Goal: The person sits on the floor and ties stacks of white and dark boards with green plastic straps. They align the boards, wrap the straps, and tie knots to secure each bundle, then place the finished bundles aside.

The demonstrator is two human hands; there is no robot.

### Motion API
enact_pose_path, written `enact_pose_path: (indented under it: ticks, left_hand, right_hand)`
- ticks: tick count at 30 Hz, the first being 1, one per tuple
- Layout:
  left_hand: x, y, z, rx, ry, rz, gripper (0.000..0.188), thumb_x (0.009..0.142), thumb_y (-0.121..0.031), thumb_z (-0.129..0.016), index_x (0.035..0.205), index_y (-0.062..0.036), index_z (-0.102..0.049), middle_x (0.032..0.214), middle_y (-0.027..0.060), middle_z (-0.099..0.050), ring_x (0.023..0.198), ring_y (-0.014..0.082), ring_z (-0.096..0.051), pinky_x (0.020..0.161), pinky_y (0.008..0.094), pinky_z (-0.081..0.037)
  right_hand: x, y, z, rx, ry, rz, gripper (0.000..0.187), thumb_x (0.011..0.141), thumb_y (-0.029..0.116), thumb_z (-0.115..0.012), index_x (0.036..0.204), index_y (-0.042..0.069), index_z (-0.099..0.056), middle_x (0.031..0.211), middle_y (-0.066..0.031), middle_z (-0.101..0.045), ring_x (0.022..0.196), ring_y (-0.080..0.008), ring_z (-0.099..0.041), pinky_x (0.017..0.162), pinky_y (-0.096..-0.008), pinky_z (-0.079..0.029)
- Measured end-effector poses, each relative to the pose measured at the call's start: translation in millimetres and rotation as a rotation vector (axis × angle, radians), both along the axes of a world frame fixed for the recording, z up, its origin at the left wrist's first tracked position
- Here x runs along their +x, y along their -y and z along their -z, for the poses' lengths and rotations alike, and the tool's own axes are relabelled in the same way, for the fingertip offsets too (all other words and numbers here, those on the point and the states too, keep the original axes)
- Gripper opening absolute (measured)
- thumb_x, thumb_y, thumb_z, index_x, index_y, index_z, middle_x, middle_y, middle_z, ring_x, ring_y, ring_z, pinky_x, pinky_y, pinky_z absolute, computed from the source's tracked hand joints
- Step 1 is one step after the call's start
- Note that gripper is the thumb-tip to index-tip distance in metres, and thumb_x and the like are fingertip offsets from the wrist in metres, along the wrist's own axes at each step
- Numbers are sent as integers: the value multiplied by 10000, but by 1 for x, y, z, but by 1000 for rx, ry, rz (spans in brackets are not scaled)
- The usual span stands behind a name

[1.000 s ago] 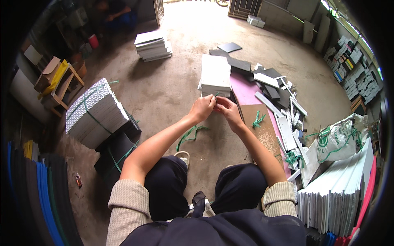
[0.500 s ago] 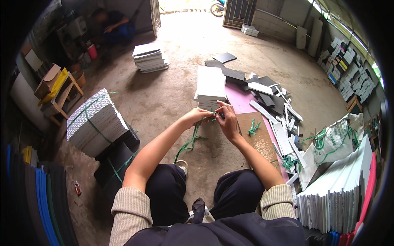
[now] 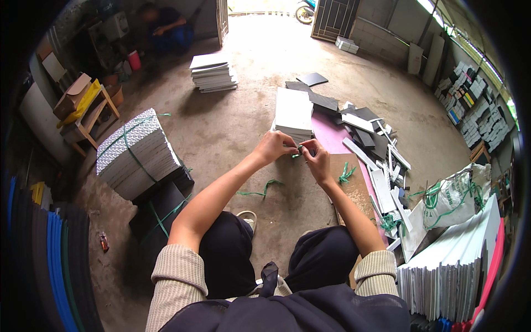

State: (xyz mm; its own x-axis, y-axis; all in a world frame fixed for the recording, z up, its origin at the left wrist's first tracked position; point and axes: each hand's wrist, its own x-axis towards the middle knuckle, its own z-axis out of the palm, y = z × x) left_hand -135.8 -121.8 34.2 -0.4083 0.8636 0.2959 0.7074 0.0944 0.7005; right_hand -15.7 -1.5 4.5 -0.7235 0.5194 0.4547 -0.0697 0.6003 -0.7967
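Note:
My left hand and my right hand are close together in front of me, fingers pinched. Between their fingertips is a short bit of green twine, and both hands grip it. A loose length of green twine shows below my left hand, apart from it; whether it lies on the floor or is falling, I cannot tell. Just beyond my hands stands a stack of white sheets, its near lower part hidden by them.
At left, a tied bundle of white foam sheets rests by dark sheets. Right of my hands are a brown board, foam offcuts, a white sack and upright white sheets. Another stack stands farther off; a person crouches far left.
The long twine that hung from my left hand is now separate, below it. My hands have shifted slightly, and the whole view has moved a little to the left.

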Motion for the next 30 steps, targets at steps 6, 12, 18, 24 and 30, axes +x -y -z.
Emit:
enact_pose_path:
  ticks: [6,12,18,24,30]
  left_hand:
    - [9,-2,10,182,-342,-122,202,737,-216,-628,870,-64,-640,789,110,-609,733,258,-583,689,345,-458]
    - [8,-7,26,27,506,-154,210,802,-237,-581,892,-52,-623,743,50,-620,700,102,-568,636,258,-448]
    - [-3,-4,41,12,541,-51,255,807,-275,-578,941,-59,-610,763,25,-613,703,63,-534,641,223,-433]
    - [-15,3,48,-91,332,-53,293,777,-313,-606,919,-59,-645,827,50,-640,814,112,-573,738,269,-439]
    - [-10,6,61,-188,450,-35,325,712,-329,-674,911,-73,-652,828,54,-640,843,137,-575,763,289,-427]
  right_hand:
    - [-5,0,1,193,11,117,101,749,107,-593,814,30,-596,784,-99,-593,724,-213,-540,657,-324,-424]
    - [-8,3,6,146,-7,122,99,730,92,-619,801,26,-597,818,-98,-583,731,-205,-547,671,-329,-436]
    - [-7,-4,15,56,5,22,102,742,112,-635,793,28,-610,733,-70,-630,655,-115,-592,595,-247,-459]
    - [1,-21,26,24,219,79,112,737,115,-624,762,8,-607,760,-132,-619,683,-197,-606,616,-293,-465]
    - [5,-12,33,-53,311,-218,336,734,157,-647,1020,47,-508,884,-101,-587,756,-165,-581,677,-285,-463]
